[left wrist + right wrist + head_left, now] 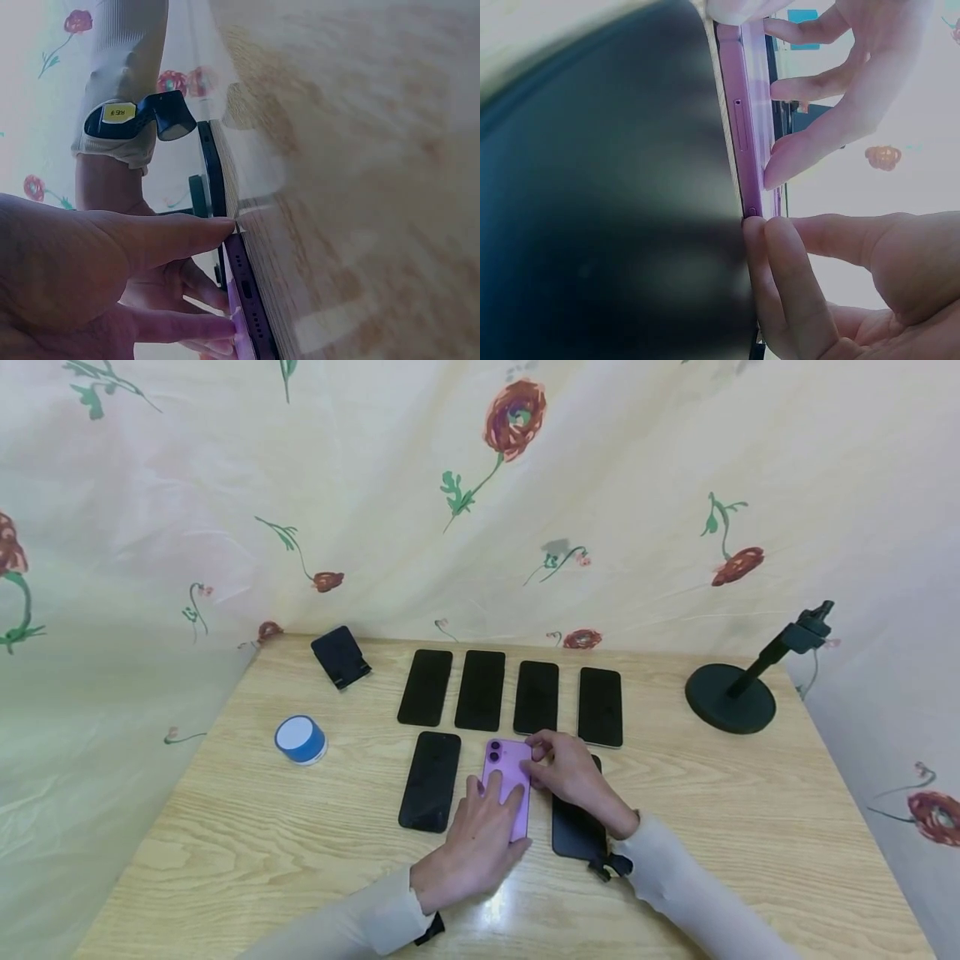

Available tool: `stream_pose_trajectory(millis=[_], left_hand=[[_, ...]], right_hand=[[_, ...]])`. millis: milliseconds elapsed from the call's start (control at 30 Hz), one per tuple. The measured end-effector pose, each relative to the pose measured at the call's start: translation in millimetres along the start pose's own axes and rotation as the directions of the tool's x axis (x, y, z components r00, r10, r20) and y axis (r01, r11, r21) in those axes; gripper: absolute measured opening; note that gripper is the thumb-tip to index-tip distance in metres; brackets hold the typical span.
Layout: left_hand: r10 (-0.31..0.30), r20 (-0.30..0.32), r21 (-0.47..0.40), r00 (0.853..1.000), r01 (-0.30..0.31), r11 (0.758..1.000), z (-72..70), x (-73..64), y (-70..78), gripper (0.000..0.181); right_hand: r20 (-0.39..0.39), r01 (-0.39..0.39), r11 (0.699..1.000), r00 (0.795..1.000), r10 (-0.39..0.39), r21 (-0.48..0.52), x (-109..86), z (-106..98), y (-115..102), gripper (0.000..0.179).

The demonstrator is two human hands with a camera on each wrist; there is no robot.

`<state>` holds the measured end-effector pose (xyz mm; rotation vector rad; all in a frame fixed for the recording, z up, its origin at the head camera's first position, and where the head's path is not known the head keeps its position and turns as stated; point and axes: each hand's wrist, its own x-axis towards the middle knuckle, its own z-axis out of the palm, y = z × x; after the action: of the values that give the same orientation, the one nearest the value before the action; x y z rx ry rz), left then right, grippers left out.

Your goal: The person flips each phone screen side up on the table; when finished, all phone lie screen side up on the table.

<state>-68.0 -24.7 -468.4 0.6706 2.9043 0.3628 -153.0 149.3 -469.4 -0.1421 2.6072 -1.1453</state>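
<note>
A purple smartphone (512,753) lies back up on the wooden table, its two camera lenses at the far end. Spread fingers of my left hand (480,839) press on its back. In the left wrist view, the left thumb (187,236) touches the phone's near corner, beside the charging port. My right hand (573,772) pinches the phone's right edge near the far end between thumb and fingers. Under the right wrist lies a dark phone (577,827), partly hidden. Left of the purple phone is another black phone (430,781), screen up.
Behind, several black phones, such as this one (480,689), form a row. A black folding stand (340,656) and a blue-and-white round object (300,739) sit at the left. A black stand with a round base (720,714) is at the right. Flowered cloth (390,527) hangs behind the table.
</note>
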Motion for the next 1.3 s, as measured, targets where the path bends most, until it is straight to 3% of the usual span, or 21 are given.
stream_pose_trajectory(millis=[600, 1067, 1300], left_hand=[[-0.039, -0.003, -0.019, 0.999, 0.039, 0.999, -0.3, -4.1, 1.2, 0.074], [-0.002, -0.028, 0.02, 1.0, 0.002, 1.0, 0.3, -2.9, 1.8, 0.073], [-0.015, -0.05, -0.036, 0.999, 0.013, 0.999, -0.6, -5.9, 0.4, 0.073]], right_hand=[[0.01, -0.001, 1.0, 1.0, 0.001, 0.023, 0.8, 3.3, -1.2, 0.042], [0.011, 0.011, 1.0, 1.0, -0.012, 0.008, -0.9, 1.6, 0.2, 0.041], [0.004, 0.023, 0.997, 1.0, -0.023, 0.069, -2.8, 1.4, 0.3, 0.04]])
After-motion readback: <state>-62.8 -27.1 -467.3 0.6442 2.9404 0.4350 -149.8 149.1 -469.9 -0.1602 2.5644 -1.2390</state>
